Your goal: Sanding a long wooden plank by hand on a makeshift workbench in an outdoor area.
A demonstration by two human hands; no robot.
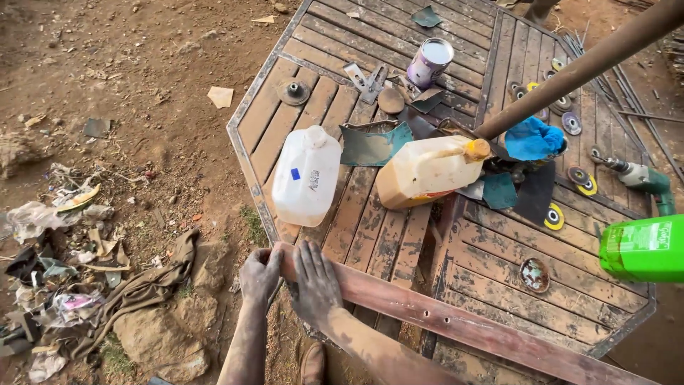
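Dusty left hand [261, 276] grips end of reddish metal bar [456, 324], fingers curled round it; right hand [315, 283] lies flat, palm down, on bar just beside. Bar rests across near edge of slatted metal table [499, 271]. Beyond: white jug [306, 175] and tan jug [425, 171] on sides, tin can [429, 62], blue cloth [533, 138], grinding discs [554, 216], drill [641, 178], green bottle [643, 249]. Rubbish litters dirt at left.
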